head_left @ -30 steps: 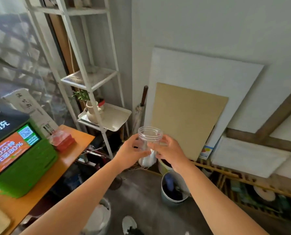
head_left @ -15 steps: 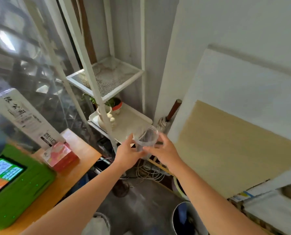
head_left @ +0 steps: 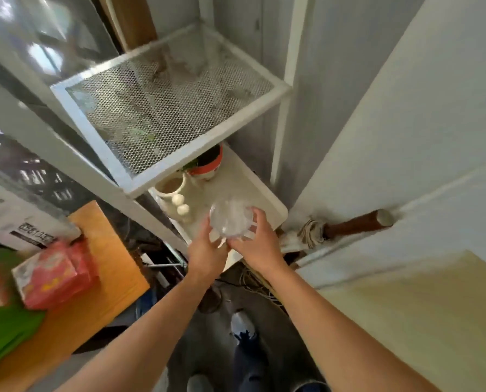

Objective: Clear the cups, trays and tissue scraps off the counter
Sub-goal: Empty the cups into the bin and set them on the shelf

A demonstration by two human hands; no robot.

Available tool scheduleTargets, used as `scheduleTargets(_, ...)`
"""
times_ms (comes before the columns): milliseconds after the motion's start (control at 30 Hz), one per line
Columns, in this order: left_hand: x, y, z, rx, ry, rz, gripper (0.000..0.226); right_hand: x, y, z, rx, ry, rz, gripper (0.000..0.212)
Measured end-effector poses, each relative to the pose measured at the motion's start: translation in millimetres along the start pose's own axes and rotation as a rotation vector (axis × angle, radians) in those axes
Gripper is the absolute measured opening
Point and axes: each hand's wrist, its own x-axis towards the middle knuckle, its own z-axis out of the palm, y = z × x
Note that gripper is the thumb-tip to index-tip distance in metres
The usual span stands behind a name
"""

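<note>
1. Head view, landmark is the white solid tray shelf (head_left: 260, 193) on the lower tier of the white metal rack.
2. I've got the clear plastic cup (head_left: 231, 219) in both hands, over the near right corner of that shelf. Can't tell if its base touches the shelf.
3. Left hand (head_left: 206, 254): fingers curled around the cup's near left side, gripping it.
4. Right hand (head_left: 257, 244): fingers wrapped on the cup's right side, thumb on the near wall, also gripping.
5. On the shelf, behind and left of the cup: white ceramic pot (head_left: 171, 186), then a red-and-white bowl planter (head_left: 207, 165) further back.
6. White mesh rack tier (head_left: 162, 103) sits above the shelf.
7. Left of the shelf: orange wooden counter (head_left: 108, 261) with a red tissue pack (head_left: 53, 274) on it. Picture is blurred there.
8. Right of the shelf: brown wooden handle (head_left: 355, 223) leaning against the white wall board.
</note>
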Motion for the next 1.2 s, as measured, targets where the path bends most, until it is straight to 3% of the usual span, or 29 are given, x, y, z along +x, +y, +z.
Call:
scheduleTargets(167,29,-23,13,-0.027,0.047,-0.008,0.074,43,27,17,-0.013,-0.045,0.029,0.084)
scheduleTargets(733,15,-22,8,0.003,-0.025,-0.16,0.072,31,35,12,-0.199,-0.069,0.06,0.1)
scheduleTargets(900,-24,-2,-8,0.153,-0.059,-0.117,0.06,-8,10,4,-0.304,-0.031,0.046,0.088)
scheduleTargets(1000,-56,8,-29,0.246,-0.102,-0.088,0.055,-45,-6,5,-0.391,0.011,-0.006,0.068)
scheduleTargets(1200,-167,7,-122,0.448,-0.106,0.098,0.027,-159,-49,48,-0.557,-0.005,-0.105,0.036)
